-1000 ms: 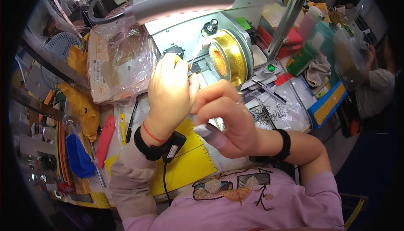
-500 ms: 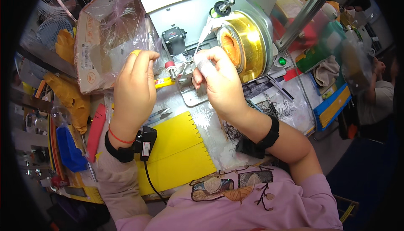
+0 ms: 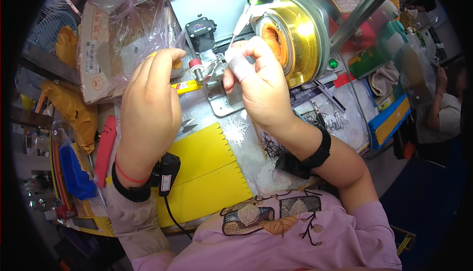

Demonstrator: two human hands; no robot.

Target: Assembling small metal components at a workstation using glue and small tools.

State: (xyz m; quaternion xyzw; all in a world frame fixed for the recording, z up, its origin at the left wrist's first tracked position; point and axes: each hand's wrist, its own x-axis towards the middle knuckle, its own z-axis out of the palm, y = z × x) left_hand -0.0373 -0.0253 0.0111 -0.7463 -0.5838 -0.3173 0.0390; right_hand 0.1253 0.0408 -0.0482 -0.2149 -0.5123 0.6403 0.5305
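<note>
My right hand [image 3: 263, 81] is at the small metal fixture [image 3: 224, 103] of a grey machine. Its thumb and index finger are pinched together, with grey tape wrapped round one digit. Whatever lies between those fingertips is too small to make out. To the left, my left hand [image 3: 152, 98] is raised with its fingers bent and close together, pointing at the red-capped spring screw [image 3: 197, 69]. A yellow cover shows on one fingertip. Its thumb is hidden, and anything it grips cannot be made out. Beside the right hand stands a gold spool [image 3: 298, 39].
A cardboard box [image 3: 93, 59] lined with clear plastic stands at the left. Yellow ridged sheets [image 3: 202, 177] lie on the bench near me, by small scissors [image 3: 187, 125]. Black hooks [image 3: 273, 145] and white thread scraps [image 3: 235, 129] are scattered around. Another person's arm [image 3: 438, 98] shows far right.
My left hand has moved slightly left and nearer to me, looking larger. My right hand stays pinched at the fixture. The view has shifted a little.
</note>
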